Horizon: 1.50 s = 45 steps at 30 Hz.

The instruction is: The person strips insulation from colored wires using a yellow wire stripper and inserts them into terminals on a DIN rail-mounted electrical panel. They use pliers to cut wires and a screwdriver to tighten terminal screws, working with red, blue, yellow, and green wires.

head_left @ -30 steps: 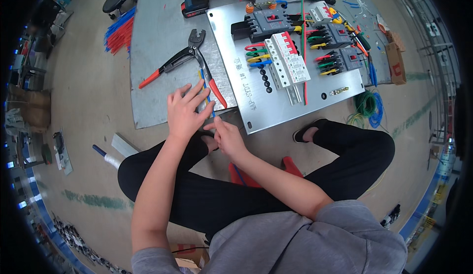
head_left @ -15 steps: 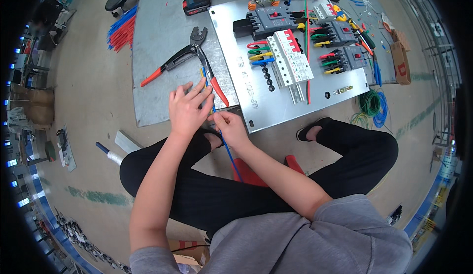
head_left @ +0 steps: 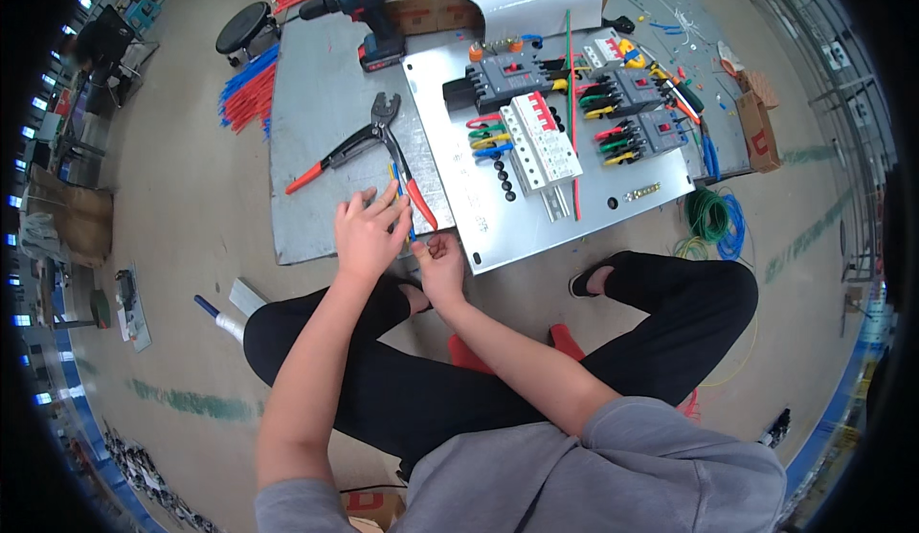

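At the table's near edge, my left hand (head_left: 371, 236) reaches over slim blue and yellow wires (head_left: 397, 181), its fingers partly extended and a short blue length passing beneath them. Close by on its right, my right hand (head_left: 440, 267) has thumb and fingers curled together at the lower end of the blue wire; its grip is partly hidden. Just beyond my hands lies a crimping tool (head_left: 385, 116) with red-tipped black handles spread apart. To the right rests a metal mounting plate (head_left: 498, 241) bearing a row of white circuit breakers (head_left: 543, 150) and larger grey breakers (head_left: 517, 78).
A cordless drill (head_left: 369, 11) stands behind the crimping tool, near a divided cardboard box (head_left: 436, 14) of coloured parts. Green and blue wire coils (head_left: 708, 215) lie on the floor at right. Bundled red and blue wires (head_left: 251, 97) hang past the table's left edge.
The blue wire's long tail, which hung below my right hand, no longer shows. My right hand's fingers have curled upward. The whole view has shifted, revealing more of the table's far end.
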Each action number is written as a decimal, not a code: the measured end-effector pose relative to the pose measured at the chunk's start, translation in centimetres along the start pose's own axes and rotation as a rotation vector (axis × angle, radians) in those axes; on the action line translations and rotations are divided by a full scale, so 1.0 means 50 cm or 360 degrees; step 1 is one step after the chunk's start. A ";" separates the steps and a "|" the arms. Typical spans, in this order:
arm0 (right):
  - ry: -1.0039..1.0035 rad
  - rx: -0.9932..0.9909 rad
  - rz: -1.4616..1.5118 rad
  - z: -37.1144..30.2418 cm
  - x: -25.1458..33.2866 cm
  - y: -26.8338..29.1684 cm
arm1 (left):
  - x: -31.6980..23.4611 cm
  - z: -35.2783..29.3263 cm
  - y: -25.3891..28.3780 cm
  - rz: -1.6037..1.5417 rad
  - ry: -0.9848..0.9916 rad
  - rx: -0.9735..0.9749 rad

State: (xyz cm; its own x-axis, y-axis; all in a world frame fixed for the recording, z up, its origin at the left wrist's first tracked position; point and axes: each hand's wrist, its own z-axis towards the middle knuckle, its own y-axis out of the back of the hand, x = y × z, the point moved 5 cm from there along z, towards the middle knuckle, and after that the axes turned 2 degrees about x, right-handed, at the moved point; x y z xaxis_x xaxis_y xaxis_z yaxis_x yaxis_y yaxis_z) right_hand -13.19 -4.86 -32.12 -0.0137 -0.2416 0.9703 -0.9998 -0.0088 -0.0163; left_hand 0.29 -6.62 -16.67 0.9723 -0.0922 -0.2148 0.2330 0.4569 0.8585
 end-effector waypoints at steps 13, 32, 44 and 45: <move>-0.0035 0.0465 0.0008 0.035 -0.070 -0.015 | -0.017 0.001 -0.007 -0.0090 0.0018 -0.0028; 0.0501 0.1006 -0.0431 -0.151 0.391 0.033 | 0.023 0.058 0.078 -0.1884 0.1283 0.0652; 0.0755 0.0692 -0.1588 -0.035 0.498 0.124 | 0.065 0.079 0.115 -0.2432 0.1565 0.0571; 0.0696 0.0740 -0.1693 -0.024 0.510 0.122 | 0.111 0.077 0.131 -0.2470 0.1569 0.0533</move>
State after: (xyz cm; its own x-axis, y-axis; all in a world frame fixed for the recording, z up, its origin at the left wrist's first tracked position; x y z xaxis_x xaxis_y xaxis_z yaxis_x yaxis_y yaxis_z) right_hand -19.64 -9.89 -7.19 0.7091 0.4393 0.5516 -0.4186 -0.3672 0.8306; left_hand 7.30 -7.54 -10.45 -0.4149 0.3327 -0.8469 0.8987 0.2955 -0.3242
